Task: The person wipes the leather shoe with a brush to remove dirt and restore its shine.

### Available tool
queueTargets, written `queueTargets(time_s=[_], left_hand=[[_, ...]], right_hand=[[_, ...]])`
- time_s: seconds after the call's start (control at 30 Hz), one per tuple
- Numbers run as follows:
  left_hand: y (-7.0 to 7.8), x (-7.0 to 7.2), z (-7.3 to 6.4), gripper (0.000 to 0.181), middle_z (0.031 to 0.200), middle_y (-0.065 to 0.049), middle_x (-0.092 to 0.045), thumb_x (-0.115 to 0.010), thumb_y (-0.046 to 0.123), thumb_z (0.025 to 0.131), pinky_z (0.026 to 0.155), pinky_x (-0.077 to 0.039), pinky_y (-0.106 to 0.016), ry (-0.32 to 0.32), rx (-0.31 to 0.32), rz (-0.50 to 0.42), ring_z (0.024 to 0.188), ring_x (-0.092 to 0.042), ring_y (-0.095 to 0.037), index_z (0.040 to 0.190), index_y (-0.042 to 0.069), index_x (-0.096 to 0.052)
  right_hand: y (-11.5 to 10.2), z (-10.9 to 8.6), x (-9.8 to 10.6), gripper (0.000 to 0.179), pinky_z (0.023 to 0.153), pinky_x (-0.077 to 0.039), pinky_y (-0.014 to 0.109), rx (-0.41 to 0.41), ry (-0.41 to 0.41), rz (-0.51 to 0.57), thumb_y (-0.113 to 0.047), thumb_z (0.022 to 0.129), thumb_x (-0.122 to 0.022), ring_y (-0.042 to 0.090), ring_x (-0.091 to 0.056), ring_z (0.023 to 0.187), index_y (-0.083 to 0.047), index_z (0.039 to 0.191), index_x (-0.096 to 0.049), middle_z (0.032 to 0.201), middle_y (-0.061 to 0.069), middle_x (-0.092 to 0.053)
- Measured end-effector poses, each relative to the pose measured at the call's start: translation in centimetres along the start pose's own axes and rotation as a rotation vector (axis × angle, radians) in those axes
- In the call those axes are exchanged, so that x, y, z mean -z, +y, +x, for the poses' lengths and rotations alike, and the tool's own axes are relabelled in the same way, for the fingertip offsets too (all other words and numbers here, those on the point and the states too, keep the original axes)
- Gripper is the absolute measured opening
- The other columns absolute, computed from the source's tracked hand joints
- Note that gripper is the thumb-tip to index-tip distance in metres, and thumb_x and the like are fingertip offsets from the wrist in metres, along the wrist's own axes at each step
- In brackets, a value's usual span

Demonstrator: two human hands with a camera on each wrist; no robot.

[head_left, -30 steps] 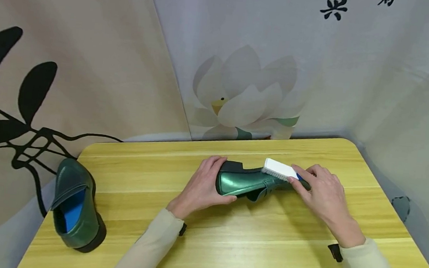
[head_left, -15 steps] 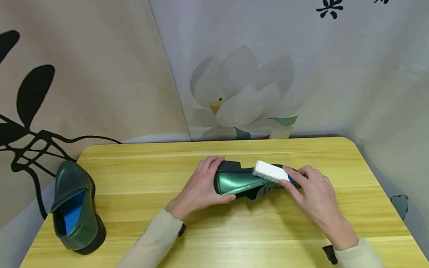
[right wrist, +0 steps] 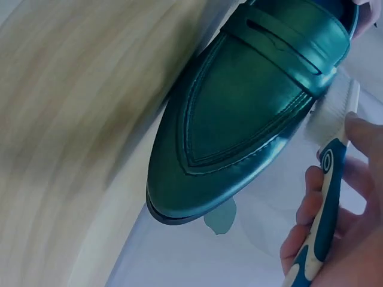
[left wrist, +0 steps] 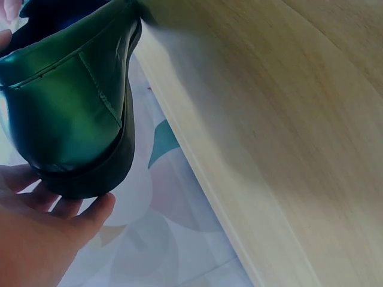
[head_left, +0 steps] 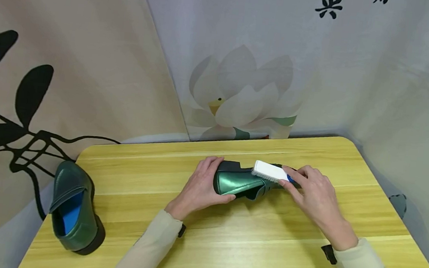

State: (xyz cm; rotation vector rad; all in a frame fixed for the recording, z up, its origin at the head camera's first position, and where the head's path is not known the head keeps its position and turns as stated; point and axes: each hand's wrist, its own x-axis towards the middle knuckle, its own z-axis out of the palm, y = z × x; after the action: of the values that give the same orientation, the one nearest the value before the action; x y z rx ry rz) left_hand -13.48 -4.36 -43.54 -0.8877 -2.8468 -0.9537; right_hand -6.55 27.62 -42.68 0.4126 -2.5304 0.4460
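Note:
A shiny green loafer [head_left: 238,183] lies on its side above the middle of the table, its dark heel and sole turned away from the person. My left hand [head_left: 200,188] grips it round the heel, thumb in front and fingers behind; the left wrist view shows the fingertips [left wrist: 103,206] under the black heel. In my right hand [head_left: 315,197] is a brush [head_left: 269,171] with a white head and a blue-and-white handle [right wrist: 326,203]. Its bristles [right wrist: 329,107] meet the loafer's side near the strap. The toe [right wrist: 179,194] shows in the right wrist view.
A second green loafer [head_left: 77,209] with a blue insole stands at the left edge of the wooden table [head_left: 249,258]. Behind the table hangs a pale curtain [head_left: 247,33] printed with a flower and dark leaves.
The right hand has moved the brush a little left along the loafer, toward the heel, then stayed nearly still. The left hand keeps its grip.

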Motion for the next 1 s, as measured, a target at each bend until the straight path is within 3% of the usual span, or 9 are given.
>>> queueTargets(time_s=[0.1,0.37,0.77,1.0], left_hand=[[0.0,-0.1,0.0,0.106,0.152,-0.015,-0.043,-0.088,0.054,0.074,0.104,-0.047,-0.052,0.007,-0.012,-0.001,0.136,-0.043,-0.034,0.155,0.004,-0.042],[-0.4,-0.3,-0.4,0.106,0.151,-0.015,-0.043,-0.088,0.053,0.074,0.108,-0.044,-0.051,-0.004,-0.016,0.009,0.137,-0.042,-0.033,0.156,0.004,-0.041],[-0.4,-0.3,-0.4,0.106,0.151,-0.015,-0.043,-0.088,0.053,0.074,0.106,-0.046,-0.051,-0.009,-0.004,-0.011,0.135,-0.043,-0.033,0.156,0.004,-0.041],[-0.6,-0.2,-0.7,0.106,0.150,-0.015,-0.044,-0.089,0.051,0.074,0.105,-0.046,-0.051,-0.012,-0.004,-0.013,0.134,-0.043,-0.032,0.155,0.004,-0.041]], right_hand=[[0.3,-0.2,0.2,0.040,0.058,-0.042,0.041,-0.022,-0.018,-0.014,-0.037,0.093,-0.077,0.027,-0.056,0.072,-0.013,0.125,-0.076,0.094,0.011,-0.064],[2.3,-1.2,1.2,0.041,0.059,-0.043,0.044,-0.195,-0.060,-0.043,-0.024,0.090,-0.082,0.027,-0.055,0.071,-0.010,0.128,-0.074,0.094,0.014,-0.064],[0.3,0.5,0.0,0.042,0.064,-0.044,0.045,-0.099,-0.027,0.009,-0.024,0.086,-0.085,0.026,-0.057,0.077,-0.013,0.126,-0.076,0.094,0.010,-0.064],[1.9,-0.7,0.4,0.043,0.063,-0.044,0.047,-0.196,-0.034,-0.008,-0.024,0.088,-0.083,0.028,-0.056,0.072,-0.011,0.128,-0.075,0.093,0.013,-0.064]])
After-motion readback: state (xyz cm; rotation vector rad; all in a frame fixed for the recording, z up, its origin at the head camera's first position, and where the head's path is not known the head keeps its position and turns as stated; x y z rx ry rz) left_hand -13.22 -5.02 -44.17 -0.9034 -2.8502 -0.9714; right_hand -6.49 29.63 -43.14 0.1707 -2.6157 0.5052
